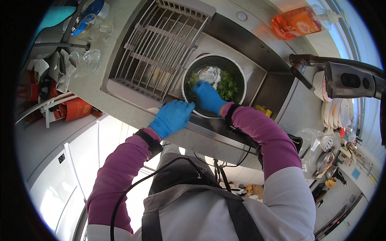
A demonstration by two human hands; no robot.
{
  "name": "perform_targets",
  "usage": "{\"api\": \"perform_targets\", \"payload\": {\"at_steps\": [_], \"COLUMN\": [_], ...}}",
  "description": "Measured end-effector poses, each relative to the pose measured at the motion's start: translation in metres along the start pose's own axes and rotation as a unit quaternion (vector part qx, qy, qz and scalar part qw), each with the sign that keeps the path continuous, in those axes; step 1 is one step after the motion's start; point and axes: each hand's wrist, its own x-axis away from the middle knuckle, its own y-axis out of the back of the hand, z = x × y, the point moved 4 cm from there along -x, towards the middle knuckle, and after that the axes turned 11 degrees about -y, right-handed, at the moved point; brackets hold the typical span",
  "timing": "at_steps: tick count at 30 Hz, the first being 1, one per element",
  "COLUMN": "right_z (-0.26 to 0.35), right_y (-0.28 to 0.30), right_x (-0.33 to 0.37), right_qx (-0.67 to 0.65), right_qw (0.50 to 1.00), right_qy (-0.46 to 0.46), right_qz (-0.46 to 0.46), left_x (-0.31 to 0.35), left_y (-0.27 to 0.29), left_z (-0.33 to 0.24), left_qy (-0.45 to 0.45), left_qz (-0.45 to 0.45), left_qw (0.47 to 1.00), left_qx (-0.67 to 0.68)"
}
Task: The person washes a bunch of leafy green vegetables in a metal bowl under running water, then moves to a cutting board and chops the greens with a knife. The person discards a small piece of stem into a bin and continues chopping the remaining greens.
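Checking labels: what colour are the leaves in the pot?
Green leaves; clearest in the head view.

The left hand (171, 117) and right hand (209, 97) are gloved blue; 2 sleeves (116, 172) purple, leaves (228, 86) green, bottle (296, 24) orange, desk (96, 83) speckled grey.

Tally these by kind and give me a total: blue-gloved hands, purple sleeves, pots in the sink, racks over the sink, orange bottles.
Blue-gloved hands: 2
Purple sleeves: 2
Pot: 1
Rack: 1
Orange bottle: 1
Total: 7
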Motion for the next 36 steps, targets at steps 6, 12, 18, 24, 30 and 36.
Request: {"api": "perform_targets", "payload": {"at_steps": [6,12,18,24,30,36], "right_z": [-0.024,-0.037,-0.041,-0.030,-0.062,-0.065], "right_y": [-0.003,-0.014,-0.021,-0.020,0.006,-0.020], "right_x": [-0.001,-0.002,-0.002,0.005,0.001,-0.005], "right_qx": [0.129,0.158,0.171,0.051,0.059,0.158], "right_qw": [0.989,0.985,0.980,0.985,0.989,0.979], "right_qy": [-0.075,0.035,0.039,0.104,-0.123,-0.049], "right_qz": [-0.016,0.063,0.089,0.126,-0.055,0.121], "left_x": [0.000,0.001,0.001,0.000,0.000,0.000], "left_y": [0.000,-0.001,0.000,0.003,0.003,0.003], "left_z": [0.000,0.000,0.000,-0.001,-0.001,-0.001], "left_qy": [0.002,0.005,-0.001,-0.004,0.017,0.000], "left_qz": [0.009,0.007,-0.006,-0.010,-0.006,-0.017], "left_qw": [1.000,1.000,1.000,1.000,1.000,1.000], "left_qx": [0.002,0.002,0.003,0.017,0.003,-0.004]}}
